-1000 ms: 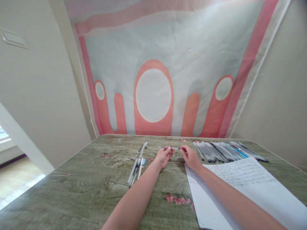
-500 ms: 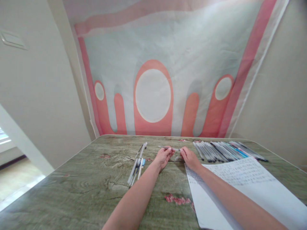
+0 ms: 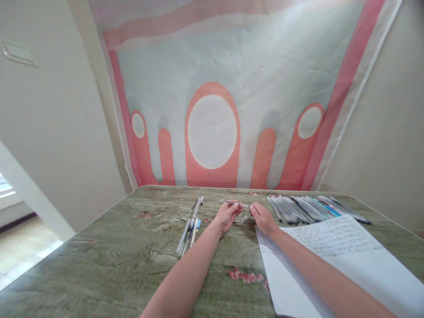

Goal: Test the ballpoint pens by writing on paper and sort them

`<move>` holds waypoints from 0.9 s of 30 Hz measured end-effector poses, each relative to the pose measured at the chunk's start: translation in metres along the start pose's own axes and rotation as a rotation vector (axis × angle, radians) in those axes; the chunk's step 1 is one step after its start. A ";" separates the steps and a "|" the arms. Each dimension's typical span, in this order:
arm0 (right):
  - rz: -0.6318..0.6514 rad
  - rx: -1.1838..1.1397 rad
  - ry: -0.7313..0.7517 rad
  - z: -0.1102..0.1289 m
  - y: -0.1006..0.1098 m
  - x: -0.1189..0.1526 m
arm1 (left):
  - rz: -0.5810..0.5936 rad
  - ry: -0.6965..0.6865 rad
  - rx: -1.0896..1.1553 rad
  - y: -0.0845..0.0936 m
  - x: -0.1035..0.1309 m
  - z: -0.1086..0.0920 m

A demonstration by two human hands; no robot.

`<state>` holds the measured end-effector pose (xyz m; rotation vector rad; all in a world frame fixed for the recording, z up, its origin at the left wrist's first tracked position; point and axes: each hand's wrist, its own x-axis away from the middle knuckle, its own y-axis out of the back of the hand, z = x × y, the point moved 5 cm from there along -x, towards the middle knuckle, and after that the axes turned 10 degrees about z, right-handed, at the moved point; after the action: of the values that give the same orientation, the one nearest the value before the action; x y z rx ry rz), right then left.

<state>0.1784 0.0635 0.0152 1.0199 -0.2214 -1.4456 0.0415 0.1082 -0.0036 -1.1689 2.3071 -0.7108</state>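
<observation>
Above the middle of the table, my left hand (image 3: 227,216) pinches a slim, pale pen (image 3: 245,205) lying nearly level across the fingers. The fingertips of my right hand (image 3: 262,216) are closed on the pen's right end. Just below the pen, a small clear piece (image 3: 245,218) rests on the wood. Beside my left forearm is a loose group of pens (image 3: 183,236), some with caps. To the right of my right hand, a long row of pens (image 3: 298,210) lies side by side, mostly clear and grey with a few blue ones.
A large sheet of paper (image 3: 344,265) with handwriting lies under my right forearm. The table (image 3: 109,247) has a green wood-grain surface with pink flower prints. Behind it hangs a pink and grey cloth (image 3: 212,53), between pale walls.
Both hands stay almost in place. The pen between them tilts slightly more, its left end a little higher.
</observation>
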 end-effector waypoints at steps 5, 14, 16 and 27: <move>0.098 -0.146 -0.038 -0.006 -0.006 -0.001 | 0.002 -0.018 -0.029 0.000 -0.001 0.001; -0.033 -0.117 -0.034 -0.005 0.001 -0.001 | -0.003 -0.054 -0.036 -0.001 -0.004 0.001; -0.015 -0.138 -0.037 -0.006 0.000 -0.001 | 0.020 -0.054 -0.048 -0.002 -0.003 0.000; 0.029 -0.379 -0.074 -0.007 -0.001 -0.001 | 0.006 -0.042 -0.022 -0.008 0.001 0.000</move>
<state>0.1825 0.0679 0.0107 0.6530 -0.0128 -1.4323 0.0458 0.1033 0.0014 -1.1750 2.2880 -0.6538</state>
